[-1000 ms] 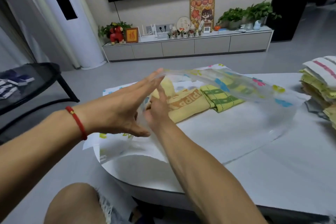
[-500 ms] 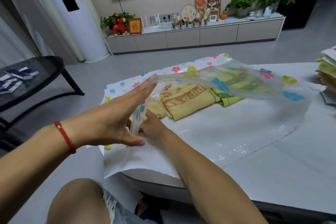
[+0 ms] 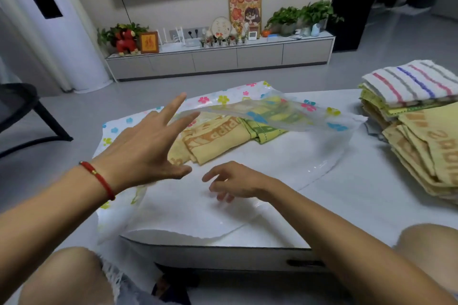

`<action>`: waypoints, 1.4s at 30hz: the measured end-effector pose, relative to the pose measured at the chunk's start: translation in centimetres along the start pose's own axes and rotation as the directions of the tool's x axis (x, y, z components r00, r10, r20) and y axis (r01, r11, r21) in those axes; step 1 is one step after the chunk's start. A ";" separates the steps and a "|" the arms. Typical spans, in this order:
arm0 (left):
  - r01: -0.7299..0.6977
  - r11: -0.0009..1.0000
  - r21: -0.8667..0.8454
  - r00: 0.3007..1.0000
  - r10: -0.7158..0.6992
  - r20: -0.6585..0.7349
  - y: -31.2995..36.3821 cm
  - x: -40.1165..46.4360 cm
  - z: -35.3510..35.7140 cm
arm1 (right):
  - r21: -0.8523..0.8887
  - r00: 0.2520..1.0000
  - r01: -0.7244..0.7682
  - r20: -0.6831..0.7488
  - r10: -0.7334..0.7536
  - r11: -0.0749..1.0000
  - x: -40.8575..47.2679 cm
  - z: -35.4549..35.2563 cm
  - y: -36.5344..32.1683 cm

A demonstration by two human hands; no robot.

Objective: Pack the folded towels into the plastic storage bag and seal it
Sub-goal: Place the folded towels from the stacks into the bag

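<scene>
1. The right hand [image 3: 235, 181] hovers just over the bag's [image 3: 285, 156] clear lower sheet at the near edge of the bench [image 3: 359, 205], fingers loosely curled and holding nothing; it looks free to fetch another towel.

2. The left hand [image 3: 148, 146], a red bracelet [image 3: 98, 178] on its wrist, is spread wide with fingers straight, its fingertips at the raised upper sheet. It appears to prop the mouth open so that towels can slide in, though whether skin meets plastic is hard to tell.

3. The bag lies flat across the bench, mouth toward the person, flower-printed top layer lifted in a shallow tent. It is unsealed.

4. Two folded towels sit inside, touching: a yellow towel [image 3: 213, 138] with orange lettering on the left, a green towel [image 3: 265, 129] on the right. The green one's far half is blurred behind the printed plastic.

5. A stack [image 3: 416, 116] of further towels, striped on top, waits at the bench's right, well apart from the bag and cut off by the frame, so its count cannot be told. Packing looks well short of done.

6. The bag's zip strip cannot be made out.
</scene>
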State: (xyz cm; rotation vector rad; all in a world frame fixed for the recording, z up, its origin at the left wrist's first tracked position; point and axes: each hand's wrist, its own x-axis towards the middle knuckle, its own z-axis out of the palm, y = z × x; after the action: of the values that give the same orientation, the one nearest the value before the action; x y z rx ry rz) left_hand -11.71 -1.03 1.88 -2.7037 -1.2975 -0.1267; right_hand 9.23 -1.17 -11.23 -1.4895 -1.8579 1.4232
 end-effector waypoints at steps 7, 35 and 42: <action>-0.136 0.963 0.233 0.988 0.148 -0.033 5.5 8.1 1.1 | -0.361 0.877 -0.240 -0.478 0.042 0.901 -16.1 -12.2 6.2; -0.081 0.985 0.151 0.997 0.082 -0.001 6.3 14.3 -1.7 | 0.346 0.879 -0.281 -0.281 0.385 0.895 -26.1 -27.0 8.9; -0.061 0.995 0.076 0.997 0.057 0.056 6.4 14.3 -2.8 | 0.441 0.997 -0.070 0.040 0.059 0.895 -17.7 -20.0 4.7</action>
State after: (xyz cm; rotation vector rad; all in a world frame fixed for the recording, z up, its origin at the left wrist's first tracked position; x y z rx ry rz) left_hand 2.15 5.58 6.02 -2.6939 -1.2088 0.0029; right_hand 33.73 -7.62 -1.60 -1.3126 -1.3751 1.7579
